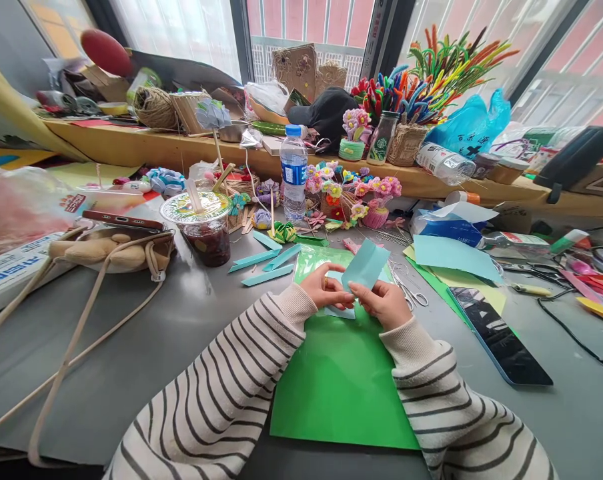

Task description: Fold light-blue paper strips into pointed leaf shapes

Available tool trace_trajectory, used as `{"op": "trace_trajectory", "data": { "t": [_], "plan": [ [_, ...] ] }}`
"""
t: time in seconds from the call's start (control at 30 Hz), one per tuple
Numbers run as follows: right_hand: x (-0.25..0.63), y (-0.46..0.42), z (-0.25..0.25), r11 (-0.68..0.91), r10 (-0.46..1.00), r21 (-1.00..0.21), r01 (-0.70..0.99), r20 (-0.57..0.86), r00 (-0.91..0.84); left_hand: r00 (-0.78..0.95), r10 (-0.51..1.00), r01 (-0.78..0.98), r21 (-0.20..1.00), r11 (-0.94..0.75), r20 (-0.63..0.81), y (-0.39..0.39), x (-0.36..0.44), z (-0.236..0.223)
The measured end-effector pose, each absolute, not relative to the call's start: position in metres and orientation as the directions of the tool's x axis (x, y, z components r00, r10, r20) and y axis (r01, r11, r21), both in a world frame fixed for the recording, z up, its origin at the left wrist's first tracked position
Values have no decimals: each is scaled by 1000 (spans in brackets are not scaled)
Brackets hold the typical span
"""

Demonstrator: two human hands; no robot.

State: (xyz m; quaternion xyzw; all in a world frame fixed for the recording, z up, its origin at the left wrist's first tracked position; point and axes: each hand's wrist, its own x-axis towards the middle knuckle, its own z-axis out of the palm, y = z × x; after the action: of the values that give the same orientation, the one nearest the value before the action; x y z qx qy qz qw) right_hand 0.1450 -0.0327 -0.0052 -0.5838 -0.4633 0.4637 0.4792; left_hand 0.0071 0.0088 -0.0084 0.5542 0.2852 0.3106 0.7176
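Pale blue paper (365,268) is what I see pinched in the right hand (380,301), above the far part of the green sheet (344,393) on the bench (191,360). The left hand (324,288), also above the green sheet, has its fingers curled close by the paper; I cannot tell whether they grip it. Folded blue strips (267,276) lie left of the green sheet; right of it are scissors (407,291) and, farther right, a phone (501,340).

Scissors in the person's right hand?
No, the scissors lie beside the right hand, which holds light-blue paper.
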Motion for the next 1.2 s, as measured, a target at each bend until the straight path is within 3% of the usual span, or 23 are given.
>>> {"op": "trace_trajectory", "data": {
  "t": [0.33, 0.63, 1.07, 1.2],
  "plan": [
    [147, -30, -11, -154, 976, -987, 32, -147, 162, 655, 751, -124, 968, 217, -84, 9, 6, -8],
    [147, -33, -6, -119, 990, -985, 124, -108, 94, 458, 884, -209, 955, 212, -96, 11, 8, -4],
    [149, -31, -5, -93, 994, -973, 210, -78, 79, 434, 891, -214, 945, 249, -136, 13, 5, -6],
    [147, -33, -5, -95, 993, -967, 237, -108, -41, 407, 904, -253, 935, 249, -131, 14, 6, -5]
  ]
}}
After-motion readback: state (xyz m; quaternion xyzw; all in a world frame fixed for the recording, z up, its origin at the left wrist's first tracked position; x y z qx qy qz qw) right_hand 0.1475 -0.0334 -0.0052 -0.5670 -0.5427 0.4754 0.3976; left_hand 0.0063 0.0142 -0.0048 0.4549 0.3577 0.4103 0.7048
